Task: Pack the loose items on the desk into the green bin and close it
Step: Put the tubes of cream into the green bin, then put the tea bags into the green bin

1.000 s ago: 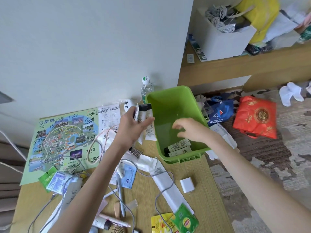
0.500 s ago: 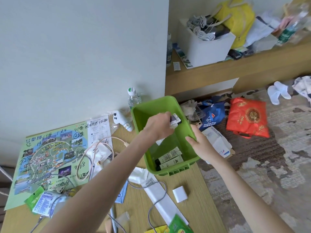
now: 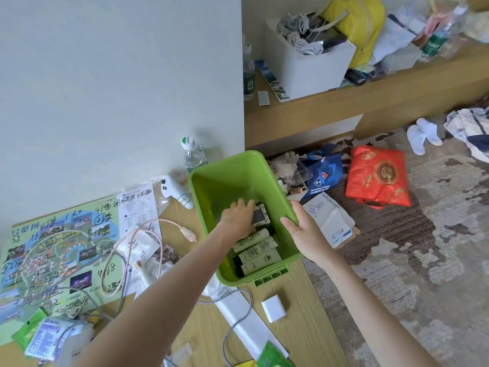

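Left hand [image 3: 239,218] in the bin [image 3: 238,170], centre frame.
Its fingers are closed around small packets [image 3: 260,214] above the tubes [image 3: 258,251]; right hand [image 3: 304,231] clasps the bin's right rim.

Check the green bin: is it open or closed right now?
Open. The green bin has no lid on; the left hand reaches inside over tubes.
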The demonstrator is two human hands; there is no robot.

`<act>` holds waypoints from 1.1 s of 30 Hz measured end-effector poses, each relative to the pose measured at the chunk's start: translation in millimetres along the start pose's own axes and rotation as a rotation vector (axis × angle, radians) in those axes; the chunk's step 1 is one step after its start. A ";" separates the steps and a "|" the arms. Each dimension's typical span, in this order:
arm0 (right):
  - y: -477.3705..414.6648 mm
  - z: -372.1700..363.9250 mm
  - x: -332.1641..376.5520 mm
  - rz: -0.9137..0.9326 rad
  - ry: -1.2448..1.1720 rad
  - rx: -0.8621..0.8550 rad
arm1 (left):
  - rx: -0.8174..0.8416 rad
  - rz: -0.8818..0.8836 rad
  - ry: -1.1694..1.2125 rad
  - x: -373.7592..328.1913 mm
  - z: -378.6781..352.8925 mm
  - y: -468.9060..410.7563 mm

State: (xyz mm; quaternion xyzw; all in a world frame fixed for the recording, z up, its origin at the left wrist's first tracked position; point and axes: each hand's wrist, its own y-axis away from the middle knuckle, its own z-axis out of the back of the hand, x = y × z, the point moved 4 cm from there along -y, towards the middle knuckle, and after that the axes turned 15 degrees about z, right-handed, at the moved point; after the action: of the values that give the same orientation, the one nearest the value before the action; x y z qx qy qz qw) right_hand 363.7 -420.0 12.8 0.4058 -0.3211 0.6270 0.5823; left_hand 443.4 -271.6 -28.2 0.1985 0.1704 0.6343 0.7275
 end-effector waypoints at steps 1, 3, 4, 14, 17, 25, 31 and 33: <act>0.0 -0.2 0.6 0.001 0.004 -0.002 | -0.002 0.010 -0.003 3.3 0.2 -0.9; 0.8 -0.7 2.0 0.010 0.015 -0.009 | 0.042 0.021 -0.020 7.1 -3.6 -1.2; 1.9 -1.4 3.0 0.017 0.022 -0.013 | 0.068 0.021 -0.029 7.6 -6.3 -1.0; 12.1 -0.4 19.1 0.130 0.318 -0.063 | -0.202 -0.082 0.088 25.2 40.8 33.1; 15.1 -0.3 38.9 0.287 0.542 -0.118 | -0.369 -0.111 0.317 52.6 57.5 67.0; 50.8 -63.4 96.8 0.559 0.602 -0.034 | -0.538 0.043 0.664 145.4 11.5 162.8; 103.4 -138.2 109.3 0.778 0.584 0.087 | -0.329 0.230 0.654 184.0 -89.0 198.7; 119.1 -152.3 98.0 0.798 0.573 0.124 | -0.255 0.233 0.658 178.9 -115.6 205.7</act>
State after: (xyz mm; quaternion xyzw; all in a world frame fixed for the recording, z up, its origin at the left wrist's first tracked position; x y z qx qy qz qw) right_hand 225.9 -254.4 36.9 0.0962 -0.2403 0.9055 0.3363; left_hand 234.2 -62.1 -23.4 -0.0899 0.2911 0.7588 0.5757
